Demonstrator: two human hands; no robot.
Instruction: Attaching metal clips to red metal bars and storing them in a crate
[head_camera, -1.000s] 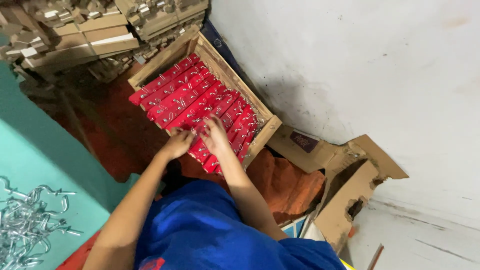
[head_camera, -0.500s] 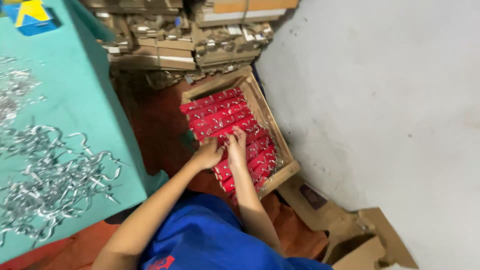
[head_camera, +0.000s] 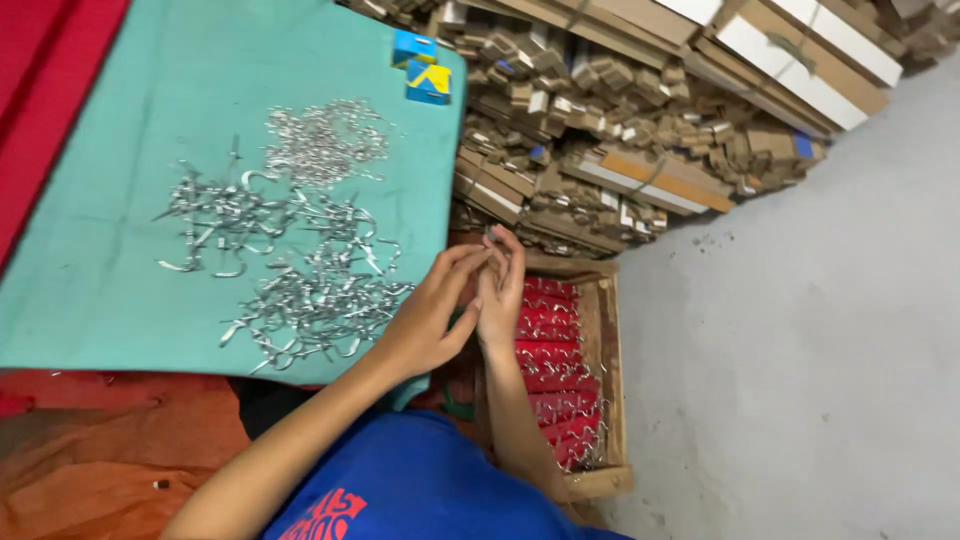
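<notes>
Filling continues: crate (head_camera: 610, 330) holds red packs (head_camera: 550, 370); hooks (head_camera: 300, 270) remain loose. Both hands (head_camera: 470, 300) raised, fingers loosely extended; contents cannot be told.

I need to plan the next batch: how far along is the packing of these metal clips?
Done: red packs fill the wooden crate. In hand: left hand and right hand are raised together above it; anything held is too small to tell. Left: loose metal clips cover the teal table.

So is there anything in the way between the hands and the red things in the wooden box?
Nothing visible is in the way. The left hand and right hand are raised together just above the near end of the wooden crate, and the red packets lie uncovered right below. The pile of metal hooks sits aside on the teal table.
</notes>
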